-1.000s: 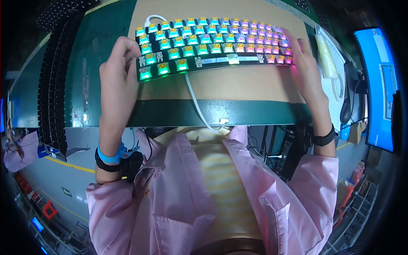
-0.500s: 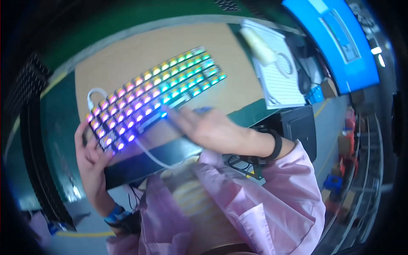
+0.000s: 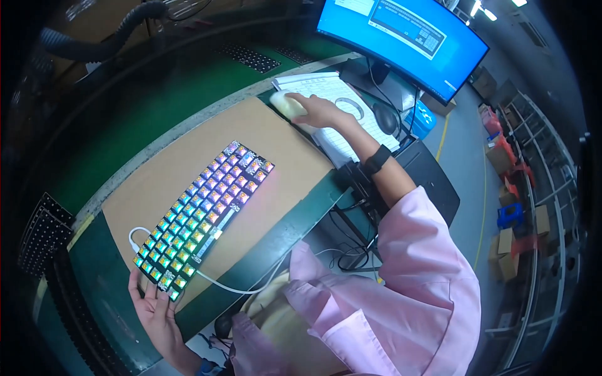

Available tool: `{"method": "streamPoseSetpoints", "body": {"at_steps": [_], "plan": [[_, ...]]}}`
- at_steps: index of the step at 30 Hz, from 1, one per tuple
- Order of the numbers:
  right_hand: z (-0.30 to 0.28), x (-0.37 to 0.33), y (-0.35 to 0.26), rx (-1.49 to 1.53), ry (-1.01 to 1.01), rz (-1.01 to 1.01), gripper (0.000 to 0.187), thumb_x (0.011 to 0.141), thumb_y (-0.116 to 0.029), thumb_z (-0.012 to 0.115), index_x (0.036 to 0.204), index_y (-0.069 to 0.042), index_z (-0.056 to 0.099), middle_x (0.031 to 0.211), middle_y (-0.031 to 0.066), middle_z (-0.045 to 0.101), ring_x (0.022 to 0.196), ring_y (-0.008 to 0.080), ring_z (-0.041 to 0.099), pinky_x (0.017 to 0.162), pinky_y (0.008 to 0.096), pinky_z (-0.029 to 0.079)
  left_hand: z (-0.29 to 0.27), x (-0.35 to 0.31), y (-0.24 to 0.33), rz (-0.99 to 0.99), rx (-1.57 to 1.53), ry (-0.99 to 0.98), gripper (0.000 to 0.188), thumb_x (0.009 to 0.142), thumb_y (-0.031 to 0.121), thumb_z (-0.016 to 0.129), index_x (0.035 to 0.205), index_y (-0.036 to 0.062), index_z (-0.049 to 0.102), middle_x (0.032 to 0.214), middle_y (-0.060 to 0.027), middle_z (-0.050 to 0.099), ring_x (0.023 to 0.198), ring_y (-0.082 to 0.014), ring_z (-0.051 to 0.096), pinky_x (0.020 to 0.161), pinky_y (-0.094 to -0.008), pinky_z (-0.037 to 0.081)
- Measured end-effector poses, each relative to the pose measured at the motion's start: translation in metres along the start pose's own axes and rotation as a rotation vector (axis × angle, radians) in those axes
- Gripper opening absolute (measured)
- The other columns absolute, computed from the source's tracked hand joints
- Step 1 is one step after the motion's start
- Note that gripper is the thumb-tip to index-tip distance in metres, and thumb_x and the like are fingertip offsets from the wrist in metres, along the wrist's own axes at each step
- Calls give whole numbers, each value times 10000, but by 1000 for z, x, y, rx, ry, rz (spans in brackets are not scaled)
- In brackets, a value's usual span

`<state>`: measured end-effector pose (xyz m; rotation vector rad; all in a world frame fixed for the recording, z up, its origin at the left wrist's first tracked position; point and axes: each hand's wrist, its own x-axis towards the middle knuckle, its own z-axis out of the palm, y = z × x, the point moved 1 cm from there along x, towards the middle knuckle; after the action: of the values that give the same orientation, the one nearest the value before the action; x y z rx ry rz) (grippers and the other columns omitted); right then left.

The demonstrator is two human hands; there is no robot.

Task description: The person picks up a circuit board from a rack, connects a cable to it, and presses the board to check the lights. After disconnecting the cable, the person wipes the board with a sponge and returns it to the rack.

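Observation:
A lit keyboard without keycaps (image 3: pixel 204 216), its rows of switches glowing in several colours, lies at a slant over the brown board (image 3: pixel 282 147). My left hand (image 3: pixel 157 316) grips its near left corner, thumb on top and fingers at the edge and beneath. A white cable (image 3: pixel 235 289) runs by the keyboard toward me, with a loop at its left side. Reaching to the far right, my right hand (image 3: pixel 316 111) has its fingers closed on a pale yellow, soft-looking piece (image 3: pixel 287 105) beside the papers (image 3: pixel 335 144). Its exact kind is unclear.
Behind the papers stands a monitor (image 3: pixel 401 41) with a blue screen. A tape-like ring (image 3: pixel 349 109) lies on the papers, a black mouse (image 3: pixel 385 118) beside them. Perforated black plates (image 3: pixel 251 58) lie on the green surface beyond. Shelving with boxes (image 3: pixel 505 254) lines the right.
My right hand has left the keyboard's near edge and moved far right onto the pale yellow piece. My left hand still holds the keyboard's corner. The view has shifted, and the lights' colours differ.

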<state>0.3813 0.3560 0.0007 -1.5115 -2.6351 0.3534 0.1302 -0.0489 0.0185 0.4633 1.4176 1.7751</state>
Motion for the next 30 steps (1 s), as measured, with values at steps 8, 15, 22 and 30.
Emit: {"method": "streamPoseSetpoints", "body": {"at_steps": [8, 15, 22, 30], "plan": [[3, -63, -119, 504, 237, -460, 672, 659, -278, 697, 1226, -99, 385, 1075, 188, 513, 959, 348, 520, 819, 383, 418, -17, -8, -13, 30, 78, 32, 689, 759, -62, 539, 1322, 45, 157, 1218, -214, 415, 1060, -244, 505, 804, -328, 495], [32, -180, -195, 244, -514, -1016, 414, 647, -108, 645, 1027, -67, 486, 1182, 162, 429, 945, 311, 520, 769, 368, 452, -56, 9, -35, 75, -25, -92, 709, 725, -85, 559, 1306, 22, 167, 1213, -231, 406, 1050, -235, 506, 874, -306, 436], [38, -177, -196, -4, -446, -927, 410, 646, -121, 643, 1017, -51, 482, 1227, 172, 414, 1013, 316, 503, 800, 379, 446, -55, 15, -36, 45, -51, -125, 700, 723, -105, 538, 1301, 19, 163, 1206, -232, 399, 1055, -248, 499, 857, -327, 453], [-13, -149, -177, 476, -381, -844, 646, 693, -141, 628, 1242, 1, 319, 1227, 245, 363, 1036, 393, 460, 854, 411, 400, -18, -8, -10, 29, -93, 19, 589, 810, -20, 459, 1321, 74, 180, 1267, -220, 364, 1101, -283, 468, 838, -360, 468]]}}
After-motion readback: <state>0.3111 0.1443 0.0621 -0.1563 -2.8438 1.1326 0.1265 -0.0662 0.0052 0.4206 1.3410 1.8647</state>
